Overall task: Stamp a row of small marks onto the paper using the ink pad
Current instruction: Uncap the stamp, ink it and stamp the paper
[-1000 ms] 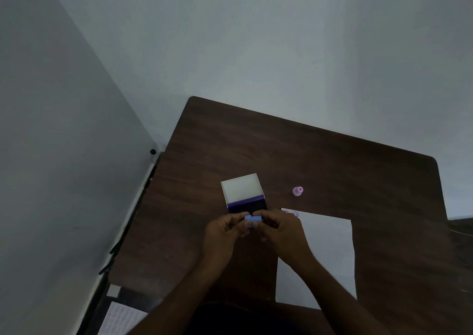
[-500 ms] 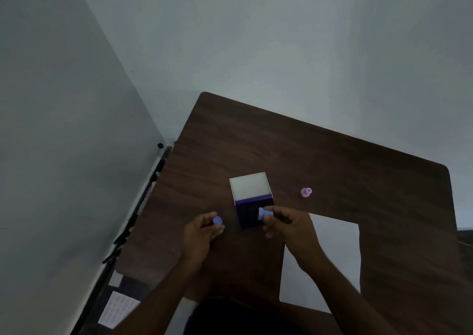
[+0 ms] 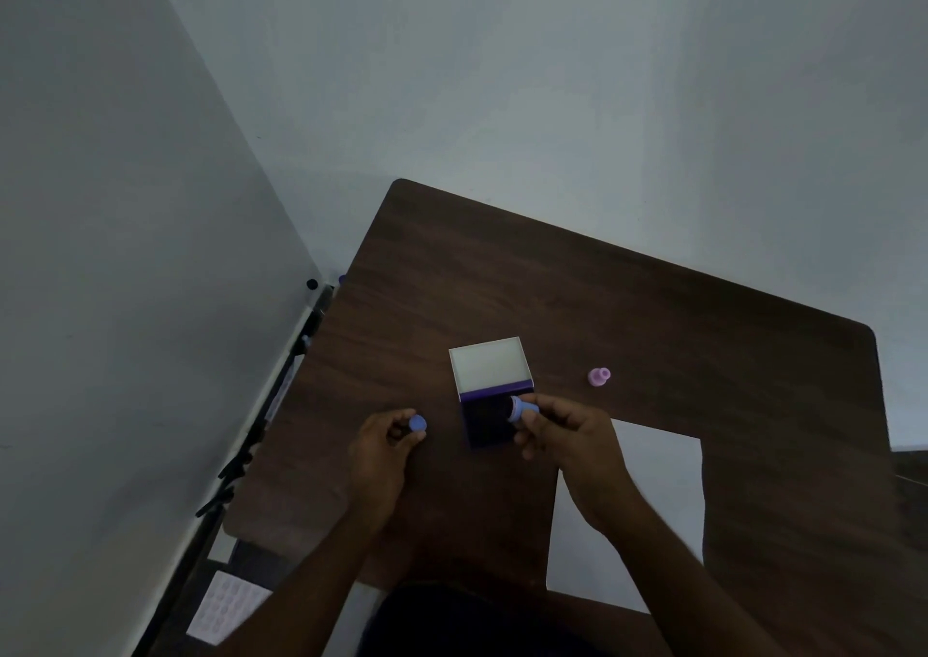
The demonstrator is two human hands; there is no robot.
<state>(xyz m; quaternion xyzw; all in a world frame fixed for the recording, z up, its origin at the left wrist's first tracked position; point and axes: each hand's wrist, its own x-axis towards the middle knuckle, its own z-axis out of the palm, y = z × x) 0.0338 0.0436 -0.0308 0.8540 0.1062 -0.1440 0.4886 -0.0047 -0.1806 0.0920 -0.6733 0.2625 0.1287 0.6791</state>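
An open ink pad (image 3: 486, 423) lies on the dark wooden table (image 3: 627, 315), its pale lid (image 3: 489, 363) folded back behind the dark pad. My right hand (image 3: 567, 438) pinches a small blue stamp (image 3: 522, 408), tilted with its face toward the pad's right edge. My left hand (image 3: 381, 448) holds a small round blue cap (image 3: 417, 423) to the left of the pad. A white sheet of paper (image 3: 653, 501) lies at the right, partly under my right forearm.
A small pink stamp (image 3: 599, 376) stands alone right of the pad, beyond the paper. A black tripod leg (image 3: 266, 420) runs along the table's left edge by the wall. On the floor at lower left lies a white sheet with dots (image 3: 226, 609).
My hands were together in front of the pad a second ago and have pulled apart. The left carried the cap leftward; the right brought the stamp up to the pad.
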